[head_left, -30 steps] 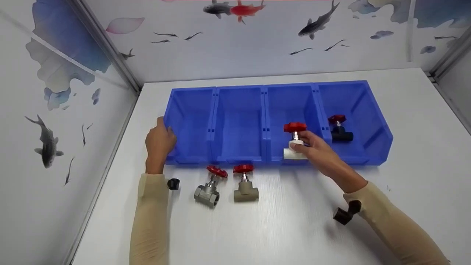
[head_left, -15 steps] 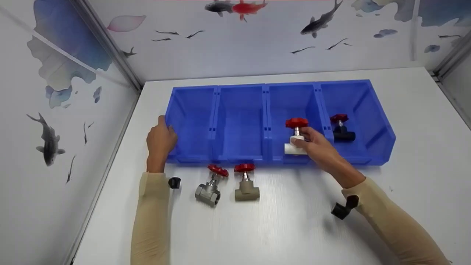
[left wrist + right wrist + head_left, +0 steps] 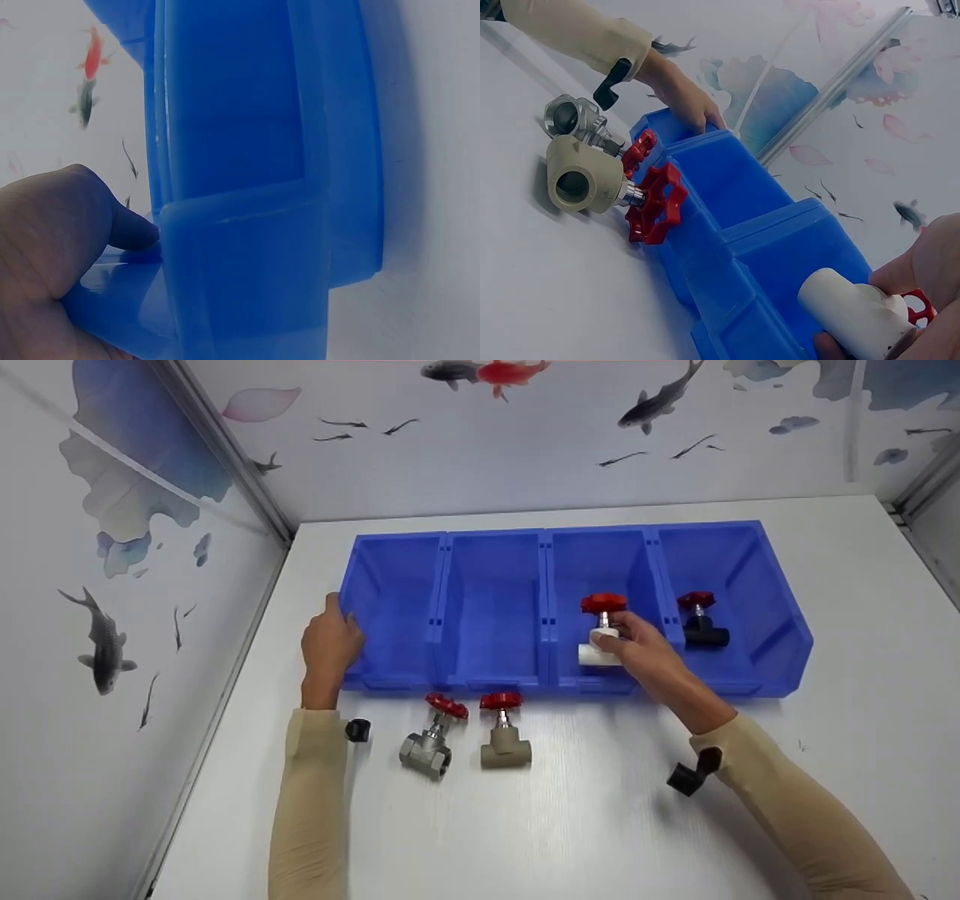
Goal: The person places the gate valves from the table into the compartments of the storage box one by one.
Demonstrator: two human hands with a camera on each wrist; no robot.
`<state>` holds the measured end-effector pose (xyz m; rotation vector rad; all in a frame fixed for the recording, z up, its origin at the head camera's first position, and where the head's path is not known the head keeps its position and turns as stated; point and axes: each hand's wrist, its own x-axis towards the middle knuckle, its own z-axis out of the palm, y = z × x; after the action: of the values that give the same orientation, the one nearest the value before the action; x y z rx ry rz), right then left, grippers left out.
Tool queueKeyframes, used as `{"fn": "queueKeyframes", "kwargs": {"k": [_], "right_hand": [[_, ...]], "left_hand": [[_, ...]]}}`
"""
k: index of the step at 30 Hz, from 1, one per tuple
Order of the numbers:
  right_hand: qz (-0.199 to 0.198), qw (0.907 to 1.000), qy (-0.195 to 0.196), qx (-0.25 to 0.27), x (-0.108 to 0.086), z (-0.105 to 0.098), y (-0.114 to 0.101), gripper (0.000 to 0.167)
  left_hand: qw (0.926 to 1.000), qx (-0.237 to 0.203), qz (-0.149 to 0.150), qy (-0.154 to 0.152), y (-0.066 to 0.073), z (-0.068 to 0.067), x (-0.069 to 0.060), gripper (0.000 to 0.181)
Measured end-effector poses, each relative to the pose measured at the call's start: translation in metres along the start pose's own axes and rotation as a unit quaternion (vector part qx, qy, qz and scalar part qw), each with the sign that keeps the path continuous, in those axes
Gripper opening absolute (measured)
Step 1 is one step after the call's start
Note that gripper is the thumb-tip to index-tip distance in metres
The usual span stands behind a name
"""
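My right hand (image 3: pixel 651 661) pinches a white valve (image 3: pixel 598 649) with a red handwheel by its body. It is held over the third blue bin (image 3: pixel 596 562) from the left; the right wrist view shows the white pipe end between thumb and fingers. My left hand (image 3: pixel 330 649) grips the outer side wall of the leftmost blue bin (image 3: pixel 247 262), its thumb on the edge. Some of its fingers are hidden behind that wall. In front of the bins lie a silver metal valve (image 3: pixel 426 751) and a beige valve (image 3: pixel 505 750), both with red handwheels.
A black valve (image 3: pixel 705 636) with a red handwheel sits in the rightmost blue bin (image 3: pixel 780 622). The bins stand side by side on a white table (image 3: pixel 570 825). Behind them rises a white wall panel (image 3: pixel 480 465) with painted fish; another panel (image 3: pixel 45 735) stands at left.
My right hand has moved the white valve slightly away from me, deeper over the third bin. My left hand keeps its hold on the leftmost bin. The head view has shifted a little.
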<state>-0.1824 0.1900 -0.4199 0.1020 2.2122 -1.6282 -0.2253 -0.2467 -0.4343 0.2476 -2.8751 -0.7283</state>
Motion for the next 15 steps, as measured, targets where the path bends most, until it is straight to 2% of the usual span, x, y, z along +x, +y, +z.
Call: {"fn": "queueKeyframes", "kwargs": {"k": [15], "right_hand": [[-0.002,0.9997,0.023,0.010,0.013,0.009,0.001,0.066]], "left_hand": [[0.9999,0.004,0.008,0.005,0.001,0.000,-0.001,0.046]]}}
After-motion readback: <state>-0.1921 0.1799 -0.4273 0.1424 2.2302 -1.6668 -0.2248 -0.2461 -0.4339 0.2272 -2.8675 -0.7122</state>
